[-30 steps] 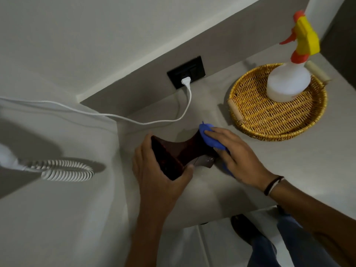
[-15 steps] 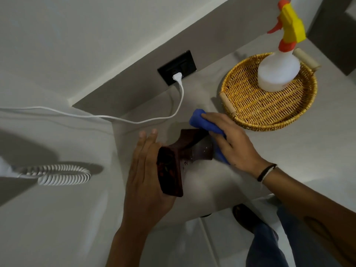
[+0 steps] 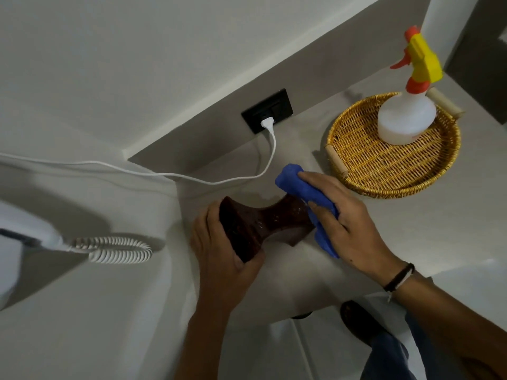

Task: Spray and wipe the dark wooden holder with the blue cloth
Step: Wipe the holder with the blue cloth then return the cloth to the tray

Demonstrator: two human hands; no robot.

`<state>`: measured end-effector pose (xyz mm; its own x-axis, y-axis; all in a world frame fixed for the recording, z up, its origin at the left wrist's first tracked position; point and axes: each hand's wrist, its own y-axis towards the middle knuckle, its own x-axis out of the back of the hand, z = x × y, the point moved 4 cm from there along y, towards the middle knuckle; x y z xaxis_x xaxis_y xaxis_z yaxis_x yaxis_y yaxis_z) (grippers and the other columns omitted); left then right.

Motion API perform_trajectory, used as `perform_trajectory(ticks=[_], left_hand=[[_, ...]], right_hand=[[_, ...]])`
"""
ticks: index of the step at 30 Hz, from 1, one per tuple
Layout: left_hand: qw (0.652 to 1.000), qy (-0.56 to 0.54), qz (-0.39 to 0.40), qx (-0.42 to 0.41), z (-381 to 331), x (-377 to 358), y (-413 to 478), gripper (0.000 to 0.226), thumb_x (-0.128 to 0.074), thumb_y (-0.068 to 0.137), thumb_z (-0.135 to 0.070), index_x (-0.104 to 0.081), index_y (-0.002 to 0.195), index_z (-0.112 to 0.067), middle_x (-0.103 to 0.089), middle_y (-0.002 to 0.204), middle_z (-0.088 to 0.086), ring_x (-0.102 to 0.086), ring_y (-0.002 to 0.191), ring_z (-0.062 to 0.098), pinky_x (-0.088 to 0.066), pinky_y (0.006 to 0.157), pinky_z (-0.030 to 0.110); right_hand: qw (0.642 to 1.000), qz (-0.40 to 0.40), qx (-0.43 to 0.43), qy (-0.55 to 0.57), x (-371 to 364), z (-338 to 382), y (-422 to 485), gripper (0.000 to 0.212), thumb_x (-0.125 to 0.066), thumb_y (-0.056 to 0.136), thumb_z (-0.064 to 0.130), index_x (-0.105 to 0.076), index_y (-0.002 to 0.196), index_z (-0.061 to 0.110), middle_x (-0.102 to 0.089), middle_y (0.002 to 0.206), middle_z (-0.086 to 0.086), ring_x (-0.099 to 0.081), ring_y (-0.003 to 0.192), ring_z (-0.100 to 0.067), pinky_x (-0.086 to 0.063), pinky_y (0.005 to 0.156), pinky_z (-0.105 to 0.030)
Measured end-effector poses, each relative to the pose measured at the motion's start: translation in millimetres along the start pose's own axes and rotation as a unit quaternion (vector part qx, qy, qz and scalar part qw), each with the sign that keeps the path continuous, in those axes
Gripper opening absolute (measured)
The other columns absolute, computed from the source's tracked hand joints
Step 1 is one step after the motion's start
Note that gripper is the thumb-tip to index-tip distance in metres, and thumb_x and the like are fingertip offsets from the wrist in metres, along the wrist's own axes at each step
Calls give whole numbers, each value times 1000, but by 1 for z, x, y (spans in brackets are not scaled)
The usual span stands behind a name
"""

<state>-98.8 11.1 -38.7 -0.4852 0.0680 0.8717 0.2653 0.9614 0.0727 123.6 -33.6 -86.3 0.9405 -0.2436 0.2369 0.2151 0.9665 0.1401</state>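
The dark wooden holder (image 3: 255,223), waisted in the middle, lies tilted on the grey counter (image 3: 411,229). My left hand (image 3: 219,259) grips its near, wider end, fingers wrapped over the top edge and thumb below. My right hand (image 3: 345,218) presses the blue cloth (image 3: 307,198) against the holder's far end; the cloth covers that end and hangs down past it. A white spray bottle (image 3: 406,119) with a yellow and orange trigger head stands upright in the wicker tray (image 3: 384,171) at the right.
A white plug and cable (image 3: 270,149) run from a black wall socket (image 3: 267,111) leftwards along the wall. A white appliance with a coiled cord (image 3: 115,249) hangs at the left. The counter's front edge is just below my hands; my shoe (image 3: 359,322) shows on the floor.
My left hand has closed around the holder's near end, having lain flat beside it. The holder has turned more level, and my right hand with the cloth has slid along its far end.
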Motion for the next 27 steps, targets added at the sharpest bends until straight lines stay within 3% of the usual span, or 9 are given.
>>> perform_trajectory(ticks=[5,10,14,16,19,21,23,25,27], left_hand=[[999,-39,-2,9,0,-3,-4,100,-72,65,-41,-34,153,-11,-36,145,-3,-38,135,24,-41,111,61],[1000,-19,-1,-8,1,-6,-10,94,-70,72,-39,-36,154,-6,-40,151,6,-38,140,27,-34,116,57],[997,-47,-2,62,7,-1,-13,111,-76,60,-36,-28,156,-9,-34,150,7,-33,141,32,-33,117,64],[997,-46,-1,56,2,-1,-10,110,-70,60,-45,-29,156,-8,-35,149,8,-33,140,32,-33,117,63],[999,-42,2,28,-1,-4,-4,102,-63,64,-46,-35,153,-3,-42,147,14,-38,136,29,-34,115,59],[999,-31,9,3,3,-4,-4,97,-61,68,-43,-37,152,-2,-43,148,14,-39,135,26,-34,116,58],[999,-37,15,22,9,-2,-8,104,-66,65,-47,-34,154,-4,-40,148,13,-38,137,30,-35,115,62],[997,-53,16,53,11,0,-10,112,-69,60,-50,-30,156,-8,-36,148,4,-34,138,28,-34,115,65],[997,-56,11,43,6,1,-6,112,-69,59,-49,-30,156,-10,-35,146,-1,-33,137,23,-33,116,65]], right_hand=[[996,40,60,48,-31,29,-5,49,-52,106,9,-48,154,15,-53,154,3,-54,139,-12,-45,115,-27],[986,142,86,-14,-67,26,-25,55,-47,108,18,-39,161,26,-34,169,8,-32,155,-4,-30,126,-20],[984,125,-41,-120,-40,-23,-10,59,-62,98,-5,-50,153,12,-42,165,-9,-38,155,-28,-33,127,-46],[989,104,-68,-83,-35,-22,-4,56,-58,99,-7,-52,152,11,-45,163,-9,-41,153,-28,-33,127,-46],[992,125,17,30,-68,22,-14,55,-50,106,16,-42,159,31,-42,166,10,-38,154,-9,-33,128,-33],[985,147,55,74,-79,34,-25,52,-44,110,27,-36,161,38,-36,167,16,-34,156,-7,-32,128,-29],[986,155,59,19,-69,12,-25,57,-52,105,15,-41,160,27,-36,169,9,-32,158,-12,-30,129,-33],[989,133,7,-69,-48,-24,-17,61,-60,97,-4,-50,154,14,-41,166,-4,-35,157,-22,-31,129,-44],[987,108,-55,-102,-31,-42,-7,59,-60,96,-10,-52,151,10,-44,163,-10,-40,154,-30,-32,128,-46]])
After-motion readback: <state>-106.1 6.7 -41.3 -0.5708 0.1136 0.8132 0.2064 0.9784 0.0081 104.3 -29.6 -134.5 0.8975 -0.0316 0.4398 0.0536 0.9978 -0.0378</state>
